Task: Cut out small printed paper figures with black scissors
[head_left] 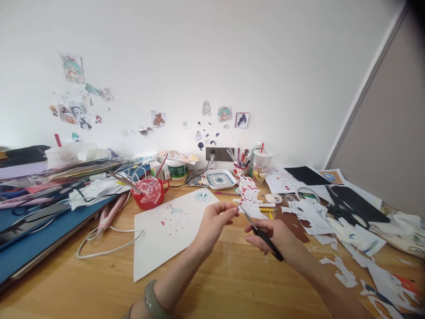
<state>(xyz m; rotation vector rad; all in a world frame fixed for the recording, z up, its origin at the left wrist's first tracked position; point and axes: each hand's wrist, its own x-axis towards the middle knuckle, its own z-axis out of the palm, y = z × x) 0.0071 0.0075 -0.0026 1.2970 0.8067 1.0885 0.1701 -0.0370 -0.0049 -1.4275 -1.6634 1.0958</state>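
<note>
My left hand [212, 221] pinches something tiny between thumb and fingertips; what it is cannot be made out. My right hand [277, 237] grips small black-handled scissors [262, 235], their blades pointing up-left toward the left fingertips. Both hands hover over the wooden desk [99, 288]. Just left of my left hand lies a large white sheet [166, 230] with small coloured stickers on it. Behind the hands stands a white and red paper cutout [249, 197].
Paper scraps [345, 235] cover the desk's right side, with large black scissors [338, 206] and dark sheets. A red cup [149, 192], a white cable [106, 239], a blue board with clutter on the left, a patterned dish [219, 179], pen pot and drink cup stand at the back.
</note>
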